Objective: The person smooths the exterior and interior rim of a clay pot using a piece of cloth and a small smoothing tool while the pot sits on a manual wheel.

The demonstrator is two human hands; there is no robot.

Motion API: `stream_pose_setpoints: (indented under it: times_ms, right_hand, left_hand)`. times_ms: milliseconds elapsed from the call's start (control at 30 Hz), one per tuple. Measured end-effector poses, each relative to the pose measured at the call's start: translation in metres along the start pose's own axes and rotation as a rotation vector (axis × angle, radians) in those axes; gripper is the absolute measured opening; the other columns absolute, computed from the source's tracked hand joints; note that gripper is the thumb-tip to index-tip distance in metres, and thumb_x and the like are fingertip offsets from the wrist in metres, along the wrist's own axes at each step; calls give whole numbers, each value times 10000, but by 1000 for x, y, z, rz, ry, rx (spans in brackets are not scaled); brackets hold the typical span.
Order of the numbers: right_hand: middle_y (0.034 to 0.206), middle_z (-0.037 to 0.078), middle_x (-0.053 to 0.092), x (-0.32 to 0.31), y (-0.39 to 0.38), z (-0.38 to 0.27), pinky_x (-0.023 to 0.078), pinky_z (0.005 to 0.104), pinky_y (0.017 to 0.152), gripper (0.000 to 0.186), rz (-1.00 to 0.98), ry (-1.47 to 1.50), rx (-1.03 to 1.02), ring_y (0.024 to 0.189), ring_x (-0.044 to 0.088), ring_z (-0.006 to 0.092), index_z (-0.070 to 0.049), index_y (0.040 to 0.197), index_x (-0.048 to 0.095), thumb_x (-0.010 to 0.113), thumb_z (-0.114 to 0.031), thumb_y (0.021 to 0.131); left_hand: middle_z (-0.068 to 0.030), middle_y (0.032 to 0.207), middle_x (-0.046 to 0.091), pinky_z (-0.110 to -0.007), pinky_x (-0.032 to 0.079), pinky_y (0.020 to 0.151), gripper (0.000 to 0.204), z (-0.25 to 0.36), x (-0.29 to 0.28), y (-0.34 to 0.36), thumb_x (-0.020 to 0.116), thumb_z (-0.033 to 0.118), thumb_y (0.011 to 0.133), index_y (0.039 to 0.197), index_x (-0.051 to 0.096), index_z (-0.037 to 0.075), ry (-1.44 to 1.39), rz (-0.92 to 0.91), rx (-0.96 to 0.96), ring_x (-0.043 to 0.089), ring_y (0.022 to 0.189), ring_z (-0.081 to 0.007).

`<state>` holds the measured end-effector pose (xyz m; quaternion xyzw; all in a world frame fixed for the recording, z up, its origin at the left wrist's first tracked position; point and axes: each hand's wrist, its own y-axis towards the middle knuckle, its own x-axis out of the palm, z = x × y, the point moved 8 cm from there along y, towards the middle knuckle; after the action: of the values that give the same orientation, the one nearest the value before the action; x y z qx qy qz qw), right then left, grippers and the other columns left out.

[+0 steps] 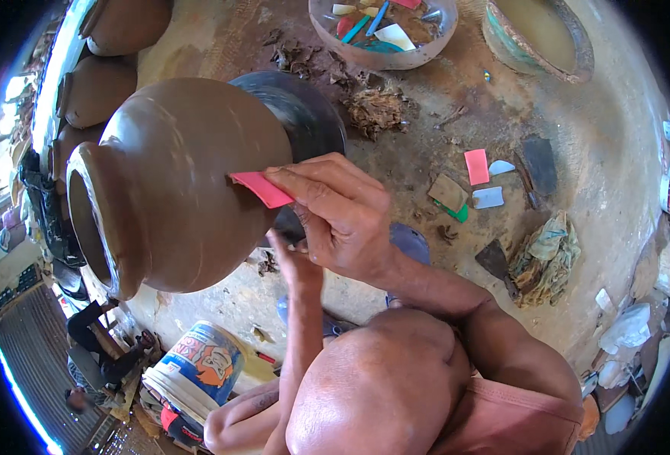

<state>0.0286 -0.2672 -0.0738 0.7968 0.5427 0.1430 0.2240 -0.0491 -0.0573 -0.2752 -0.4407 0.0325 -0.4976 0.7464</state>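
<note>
Bare knee (373, 387) sat closest, at six o'clock. Right hand (346, 208) pinched pink piece (265, 189) at its nine o'clock, touching brown pot (191, 167). Couldn't tell left hand's (299, 267) grip.

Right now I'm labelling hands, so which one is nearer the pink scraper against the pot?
Right. The right hand holds the pink scraper at the pot's side; the left hand is apart from it, lower in the picture.
</note>
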Motion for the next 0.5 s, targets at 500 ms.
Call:
stream_pose_setpoints:
  times_ms: [500]
  right_hand:
    - [1089,158,771,2,-9,-5,623,417,824,439,-49,73,8,938,734,338,-5,1199,769,753,88,770]
  left_hand:
    - [-74,1383,661,-375,558,906,452,84,-71,93,651,363,1032,1414,591,128,69,194,159,636,1175,-198]
